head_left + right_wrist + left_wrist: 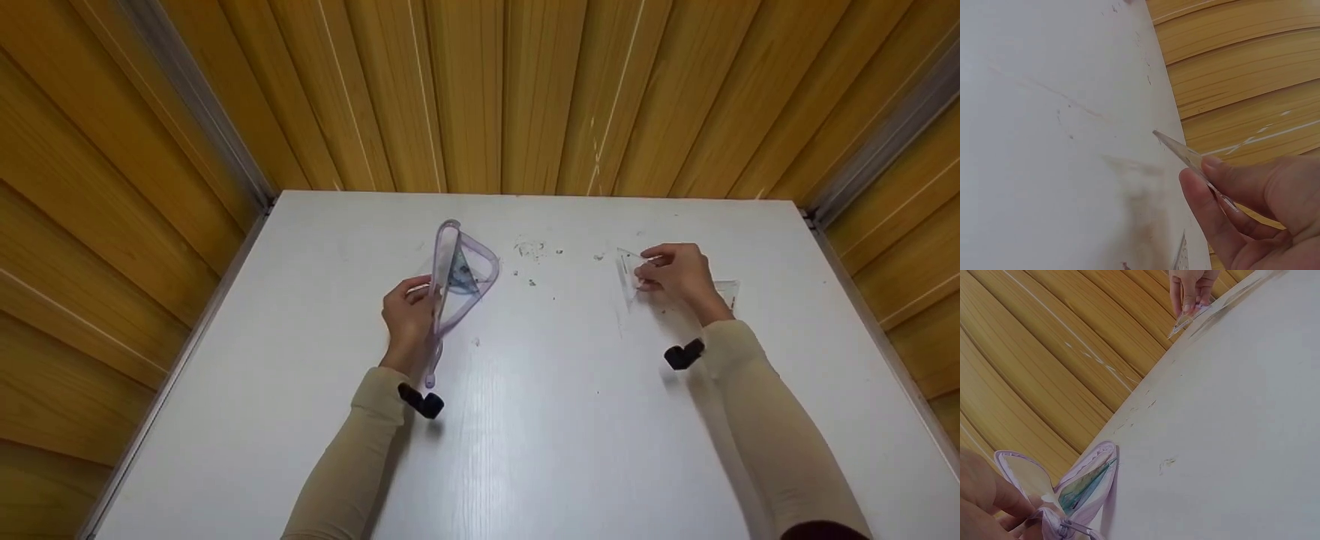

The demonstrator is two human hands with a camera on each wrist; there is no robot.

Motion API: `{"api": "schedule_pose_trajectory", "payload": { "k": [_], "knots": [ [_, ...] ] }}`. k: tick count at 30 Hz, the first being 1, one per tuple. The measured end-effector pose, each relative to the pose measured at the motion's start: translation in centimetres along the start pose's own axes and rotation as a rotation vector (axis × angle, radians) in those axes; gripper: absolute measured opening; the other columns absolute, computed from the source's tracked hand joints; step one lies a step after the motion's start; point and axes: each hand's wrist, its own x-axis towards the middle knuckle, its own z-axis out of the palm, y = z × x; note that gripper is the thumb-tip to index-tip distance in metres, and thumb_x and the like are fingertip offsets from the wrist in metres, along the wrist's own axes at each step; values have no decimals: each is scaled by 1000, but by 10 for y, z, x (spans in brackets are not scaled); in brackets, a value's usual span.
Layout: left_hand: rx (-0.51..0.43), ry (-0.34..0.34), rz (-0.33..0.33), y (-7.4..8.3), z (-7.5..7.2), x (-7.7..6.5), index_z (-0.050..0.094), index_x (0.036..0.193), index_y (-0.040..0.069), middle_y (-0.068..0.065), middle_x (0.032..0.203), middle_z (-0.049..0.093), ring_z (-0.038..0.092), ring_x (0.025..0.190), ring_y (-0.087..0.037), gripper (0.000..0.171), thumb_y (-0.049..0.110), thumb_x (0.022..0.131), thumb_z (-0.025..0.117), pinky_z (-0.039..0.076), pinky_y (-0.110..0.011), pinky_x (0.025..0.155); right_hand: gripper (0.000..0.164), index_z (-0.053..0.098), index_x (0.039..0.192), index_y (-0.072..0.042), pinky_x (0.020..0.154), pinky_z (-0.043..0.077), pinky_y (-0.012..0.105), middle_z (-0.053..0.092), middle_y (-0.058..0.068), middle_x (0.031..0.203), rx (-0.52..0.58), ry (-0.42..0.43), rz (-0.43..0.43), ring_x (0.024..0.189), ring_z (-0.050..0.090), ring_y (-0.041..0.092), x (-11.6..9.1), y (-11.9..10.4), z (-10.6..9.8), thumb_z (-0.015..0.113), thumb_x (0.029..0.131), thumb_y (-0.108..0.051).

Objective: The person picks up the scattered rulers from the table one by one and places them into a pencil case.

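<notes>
My left hand (409, 311) grips the edge of a clear zip pouch (445, 255) with lilac trim, held up above the white table. The left wrist view shows the pouch's mouth (1086, 467) spread apart and its zip pull near the fingers. A teal see-through piece (462, 271) lies within it; its exact kind is unclear. On the right, my right hand (679, 276) pinches a clear set square (627, 274) between thumb and fingers, tilted above the table. Under the right wrist lies another clear ruler-like piece (727, 291), partly hidden by the arm.
Dark scuffs and specks (531, 251) mark the white table (525, 435) between the hands. Wood-patterned panels (472, 97) stand behind the table and along both sides. A small black wrist camera (682, 355) sits on each sleeve.
</notes>
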Motion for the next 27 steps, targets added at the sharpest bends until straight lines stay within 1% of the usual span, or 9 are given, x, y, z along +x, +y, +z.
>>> {"api": "schedule_pose_trajectory", "payload": {
  "k": [3,6,13,15,20,27],
  "knots": [
    [5,3,-7,0,1,0,72,120,1,-16,108,76,72,99,-27,25,0,95,70,55,-33,79,44,64,134,0,81,59,38,63,17,111,22,6,7,82,74,17,2,-5,4,76,93,-8],
    [5,7,-18,1,1,0,72,120,1,-16,107,76,71,99,-27,26,0,94,71,55,-34,81,45,64,135,0,82,59,40,63,17,110,40,13,14,83,74,17,4,-9,8,77,93,-8],
    [-15,17,-30,-1,1,2,72,118,1,-16,107,76,72,97,-27,25,-3,93,70,55,-29,75,44,63,135,1,84,58,42,65,18,113,85,10,1,82,75,16,7,-16,20,75,94,-7],
    [-12,20,-31,-1,1,1,72,118,2,-16,106,76,72,96,-27,27,-4,92,71,55,-28,73,45,62,136,2,85,58,43,65,18,112,115,5,-1,82,75,17,9,-18,25,75,93,-6],
    [2,21,-31,-1,1,0,72,121,2,-14,107,76,72,97,-26,28,-3,93,70,54,-28,73,46,61,136,2,85,58,44,66,17,109,165,-4,2,82,76,19,12,-23,35,75,93,-5],
    [-4,20,-48,2,1,0,72,121,3,-14,108,76,71,96,-26,28,-4,94,67,54,-29,75,46,61,136,2,85,58,44,65,16,109,197,-14,-3,82,75,18,16,-30,46,75,93,-4]
  ]
}}
